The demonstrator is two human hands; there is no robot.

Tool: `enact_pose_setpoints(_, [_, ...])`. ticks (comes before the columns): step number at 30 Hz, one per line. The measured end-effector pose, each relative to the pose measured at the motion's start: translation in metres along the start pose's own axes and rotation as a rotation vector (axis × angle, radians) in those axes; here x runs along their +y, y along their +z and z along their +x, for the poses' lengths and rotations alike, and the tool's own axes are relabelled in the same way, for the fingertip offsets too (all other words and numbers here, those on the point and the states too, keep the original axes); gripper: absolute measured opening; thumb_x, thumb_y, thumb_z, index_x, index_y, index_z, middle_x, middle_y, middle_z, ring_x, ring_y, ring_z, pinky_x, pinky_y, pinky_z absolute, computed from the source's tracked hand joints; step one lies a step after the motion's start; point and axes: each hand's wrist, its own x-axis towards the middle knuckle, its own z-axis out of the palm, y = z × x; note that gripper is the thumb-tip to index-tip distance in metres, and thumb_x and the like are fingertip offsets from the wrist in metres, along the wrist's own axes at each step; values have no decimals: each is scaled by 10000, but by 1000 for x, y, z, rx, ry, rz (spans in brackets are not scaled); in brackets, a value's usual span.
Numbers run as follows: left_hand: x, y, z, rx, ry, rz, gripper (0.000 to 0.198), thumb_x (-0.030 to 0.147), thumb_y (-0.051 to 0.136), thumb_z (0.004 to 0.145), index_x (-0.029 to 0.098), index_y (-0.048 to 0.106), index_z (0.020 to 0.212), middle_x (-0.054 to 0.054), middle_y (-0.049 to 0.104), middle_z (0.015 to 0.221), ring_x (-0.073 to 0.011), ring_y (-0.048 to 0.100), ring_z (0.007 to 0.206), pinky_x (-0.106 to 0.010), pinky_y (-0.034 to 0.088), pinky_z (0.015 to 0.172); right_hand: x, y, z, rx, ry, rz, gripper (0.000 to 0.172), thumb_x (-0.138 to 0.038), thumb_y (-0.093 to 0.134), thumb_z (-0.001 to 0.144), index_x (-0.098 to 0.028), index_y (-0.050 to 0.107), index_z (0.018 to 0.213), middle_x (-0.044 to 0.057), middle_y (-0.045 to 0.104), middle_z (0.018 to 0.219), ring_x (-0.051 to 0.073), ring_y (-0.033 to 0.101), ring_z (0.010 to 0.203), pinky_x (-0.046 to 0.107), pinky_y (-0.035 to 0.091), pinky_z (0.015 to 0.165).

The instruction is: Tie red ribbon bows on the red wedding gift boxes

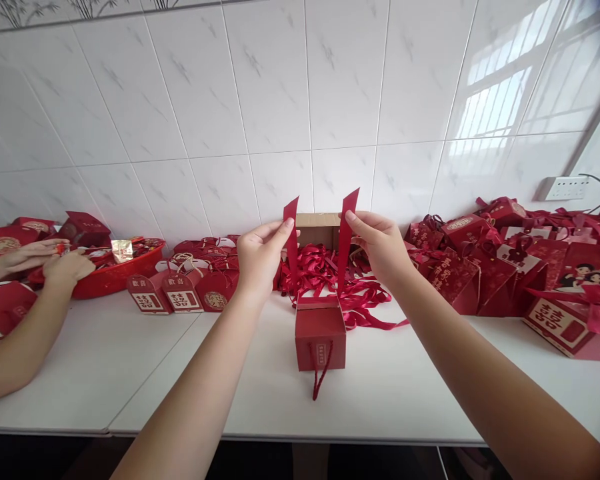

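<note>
A small red gift box (321,333) with a dark red cord handle (316,387) stands on the white table in front of me. A red ribbon (347,250) rises from behind or around the box, its two slanted ends pointing up. My left hand (261,253) pinches one end between thumb and fingers. The other end is pinched by my right hand (377,243), at about the same height. Whether the ribbon passes under the box or through its top is hidden. Behind it lies a heap of loose red ribbons (317,267), partly inside an open cardboard box (319,219).
Several red gift boxes (149,293) stand left of centre. Many more, some with bows (596,307), are piled at right. Another person's hands (67,260) work over a red basin (105,280) of wrapped items at left. The table's front edge (260,438) is near.
</note>
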Motion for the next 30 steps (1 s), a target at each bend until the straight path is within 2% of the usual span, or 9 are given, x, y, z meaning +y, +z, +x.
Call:
enact_pose_setpoints(7, [-6,-1,-10,-62,-111,-132,348,447,744,667,154,713,852,-70,731,819,-177,667,702,-290,513,640,5,-13,-12,5,21,41,213,-429,719,721,-223,709,770,1,662,755,142,621,757,275,498,707])
enact_pose_setpoints(10, [-6,1,-11,-112,-113,-162,343,466,716,698,159,674,846,-49,713,756,-166,665,663,-290,511,640,4,-12,-11,-13,50,77,231,-433,709,730,-206,676,762,9,673,756,147,647,741,273,510,682])
enact_pose_setpoints(13, [-4,4,-12,-186,-68,-123,302,450,697,728,162,650,806,-25,681,681,-146,642,652,-267,498,649,2,-6,-10,-61,93,65,246,-414,716,725,-188,661,806,8,671,713,124,626,615,257,500,591])
enact_pose_setpoints(16, [-2,7,-13,-268,-49,-49,272,418,711,726,177,607,795,-8,667,625,-136,619,624,-252,480,639,0,3,-10,-154,95,-23,266,-373,718,728,-179,680,906,-1,660,672,87,554,520,228,454,518])
enact_pose_setpoints(20, [-1,8,-13,-338,-65,16,307,378,735,706,198,545,866,-6,676,617,-159,639,614,-271,484,627,-4,10,-14,-395,60,-19,239,-333,677,768,-183,711,952,-9,640,680,67,483,514,211,388,486])
enact_pose_setpoints(22, [0,7,-12,-364,-62,33,328,358,738,701,205,532,904,-1,673,623,-166,642,617,-274,483,623,-5,10,-16,-475,42,-30,265,-331,671,780,-190,706,1002,-13,628,676,70,477,525,208,378,484])
enact_pose_setpoints(26, [2,4,-12,-443,-100,48,337,315,727,707,204,525,953,4,665,653,-157,634,645,-268,473,640,0,5,-15,-483,-2,-51,270,-387,613,836,-185,710,986,-1,642,692,91,545,588,222,445,555])
enact_pose_setpoints(30, [3,2,-11,-522,-282,-73,286,251,663,747,188,526,990,-11,663,757,-161,645,728,-274,471,673,9,-4,-9,-531,-107,-138,245,-370,573,871,-195,706,978,32,691,829,156,638,781,296,516,724])
